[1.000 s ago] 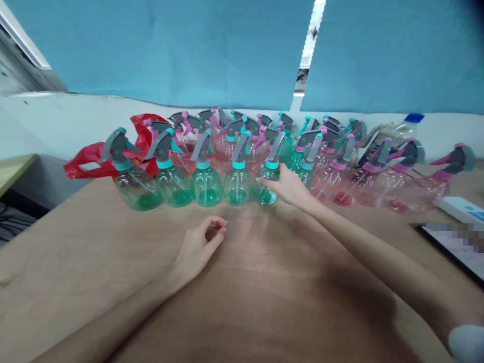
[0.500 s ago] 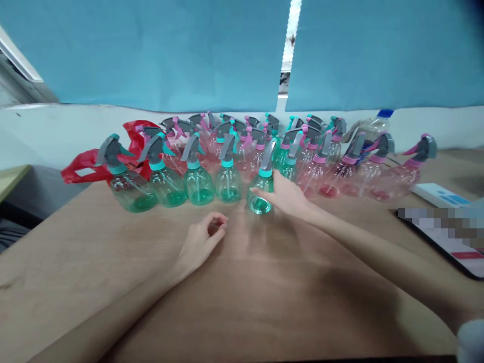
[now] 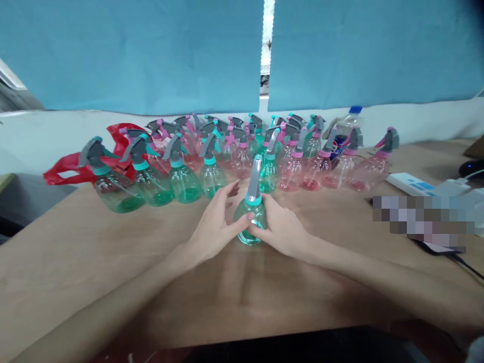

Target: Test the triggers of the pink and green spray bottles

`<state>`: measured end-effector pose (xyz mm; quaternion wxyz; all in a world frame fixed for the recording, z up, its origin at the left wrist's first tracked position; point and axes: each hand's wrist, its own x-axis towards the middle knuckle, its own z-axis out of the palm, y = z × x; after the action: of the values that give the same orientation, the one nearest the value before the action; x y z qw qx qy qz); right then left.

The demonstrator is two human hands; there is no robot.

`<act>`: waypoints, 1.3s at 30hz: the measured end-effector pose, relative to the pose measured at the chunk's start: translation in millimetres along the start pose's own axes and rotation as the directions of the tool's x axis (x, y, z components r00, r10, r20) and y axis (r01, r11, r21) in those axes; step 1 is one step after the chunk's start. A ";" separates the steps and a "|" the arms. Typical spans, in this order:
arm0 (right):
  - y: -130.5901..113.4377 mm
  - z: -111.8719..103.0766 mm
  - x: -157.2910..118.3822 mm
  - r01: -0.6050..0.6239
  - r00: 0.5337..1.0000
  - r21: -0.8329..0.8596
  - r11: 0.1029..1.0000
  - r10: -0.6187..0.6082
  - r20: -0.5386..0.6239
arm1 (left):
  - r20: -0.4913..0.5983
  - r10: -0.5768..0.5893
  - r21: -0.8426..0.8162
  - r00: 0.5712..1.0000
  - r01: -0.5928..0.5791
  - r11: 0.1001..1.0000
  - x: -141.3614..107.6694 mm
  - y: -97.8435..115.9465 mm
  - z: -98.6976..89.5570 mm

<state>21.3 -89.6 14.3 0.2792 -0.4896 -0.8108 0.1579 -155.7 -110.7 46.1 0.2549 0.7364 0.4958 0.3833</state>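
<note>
A green spray bottle [image 3: 247,209] with a turquoise collar and grey trigger head is in front of me, its base ring tilted toward the camera. My right hand [image 3: 283,224] is closed around its right side, the thumb across the lower front. From the left, my left hand [image 3: 215,222] reaches the same bottle; its thumb lies over the bottle's front, while the other fingers stay spread and curved beside it. Behind, a row of green spray bottles [image 3: 185,184] stands to the left and pink spray bottles [image 3: 293,174] to the right.
A red plastic bag [image 3: 70,169] lies at the back left. Behind the pink bottles stands a drink bottle with a blue cap [image 3: 355,110]. At the right are a white power strip [image 3: 410,184] and a blurred-out device with a cable. The wooden table's [image 3: 124,252] front edge is near me.
My right hand has brought the green spray bottle away from the row, nearer to me. My left hand has come up to its left side and spread its fingers. The view has shifted slightly right.
</note>
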 end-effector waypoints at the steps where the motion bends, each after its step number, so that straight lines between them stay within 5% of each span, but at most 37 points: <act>1: 0.4 -1.1 -4.8 0.008 1.000 0.007 1.000 -0.008 0.003 | 0.001 0.019 -0.003 1.000 -0.019 1.000 2.3 6.8 3.8; 11: 12.8 -11.1 -31.3 0.123 0.991 -0.058 0.991 -0.126 -0.046 | -0.050 0.066 -0.081 0.997 -0.070 0.994 23.9 37.8 43.4; 16: 18.6 -15.2 -34.1 0.145 0.983 -0.076 0.986 -0.153 -0.103 | 0.010 0.133 -0.110 0.991 -0.131 0.985 38.1 42.6 50.9; 22: 37.2 -25.0 -28.8 0.151 0.988 -0.018 0.988 -0.151 -0.016 | 0.052 0.152 -0.104 0.987 -0.146 0.984 48.8 46.3 57.0; 28: 75.2 -31.0 -27.5 0.254 0.943 0.111 0.961 -0.271 0.192 | -0.008 0.141 -0.131 0.990 -0.141 0.981 55.6 34.4 57.2; 39: 116.6 -6.3 -6.8 0.396 0.905 0.058 0.917 -0.400 0.144 | -0.060 0.024 -0.125 0.998 -0.032 0.992 72.8 15.1 39.2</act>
<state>109.9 -40.8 -44.4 0.2490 -0.2966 -0.9104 0.1458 -100.0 -48.9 57.6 0.2810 0.7142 0.4674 0.4386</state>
